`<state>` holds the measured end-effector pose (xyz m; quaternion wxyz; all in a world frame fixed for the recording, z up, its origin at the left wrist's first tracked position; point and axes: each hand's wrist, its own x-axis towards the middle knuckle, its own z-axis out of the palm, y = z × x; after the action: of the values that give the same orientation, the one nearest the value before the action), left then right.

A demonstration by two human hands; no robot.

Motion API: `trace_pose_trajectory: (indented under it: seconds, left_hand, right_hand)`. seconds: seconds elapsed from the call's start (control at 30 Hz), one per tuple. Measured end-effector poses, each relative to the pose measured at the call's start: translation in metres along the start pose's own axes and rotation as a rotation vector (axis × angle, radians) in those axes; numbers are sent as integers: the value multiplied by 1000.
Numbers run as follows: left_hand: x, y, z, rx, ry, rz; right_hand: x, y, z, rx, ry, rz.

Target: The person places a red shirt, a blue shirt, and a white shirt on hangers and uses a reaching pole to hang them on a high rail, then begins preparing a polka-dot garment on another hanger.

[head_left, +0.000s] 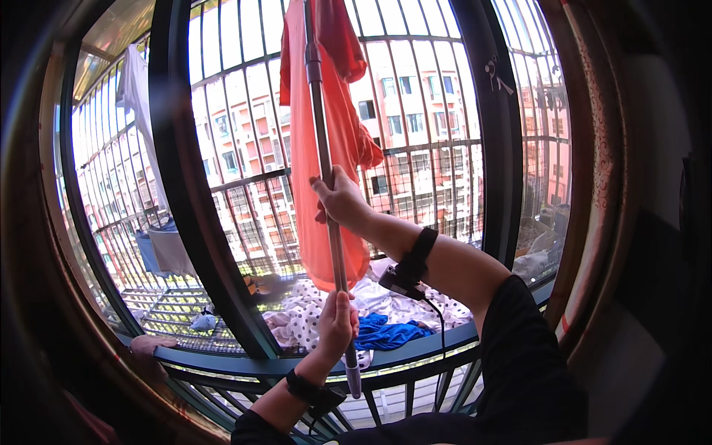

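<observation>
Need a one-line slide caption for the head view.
Right hand above left hand, both gripping a metal pole before a hanging red shirt, window bars behind.

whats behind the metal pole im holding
Behind the metal pole hangs a red shirt, with spotted cloth lower down. The strip directly behind the pole is covered, and your right hand and left hand hide more.

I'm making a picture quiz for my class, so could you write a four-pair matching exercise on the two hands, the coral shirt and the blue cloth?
1. Right hand
2. Left hand
3. Coral shirt
4. Blue cloth

A. Gripping the pole near its lower end
B. Crumpled beside polka-dot fabric
C. Gripping the pole higher up
D. Hanging, seen behind the pole

Pairs: 1-C, 2-A, 3-D, 4-B
</observation>
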<state>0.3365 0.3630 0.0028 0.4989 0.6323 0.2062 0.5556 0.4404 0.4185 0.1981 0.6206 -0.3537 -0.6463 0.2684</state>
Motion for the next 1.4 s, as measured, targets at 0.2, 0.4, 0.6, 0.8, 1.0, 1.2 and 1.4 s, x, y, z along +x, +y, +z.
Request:
trace_pose_trajectory:
  seconds: [0.2,0.4,0.6,0.8,1.0,1.2,1.4]
  left_hand:
    - [-65,-42,-41,230,67,71]
    - [-122,-42,-61,540,20,30]
    - [-171,-61,-87,657,0,-107]
    - [-214,-49,-104,799,-15,-273]
    - [-282,-91,-181,830,-164,-471]
    - [-365,-54,-288,858,-106,-1071]
    - [-402,64,-420,867,393,-562]
  right_hand:
    - [-46,13,16,-57,-244,-33]
    - [-85,11,44,335,-377,-136]
    - [-118,-5,64,407,-585,-184]
    - [-151,-9,110,573,-804,-50]
    - [-174,-31,184,626,-756,-137]
    - [-206,-33,303,518,-731,-323]
    - [-226,20,430,523,-1147,44]
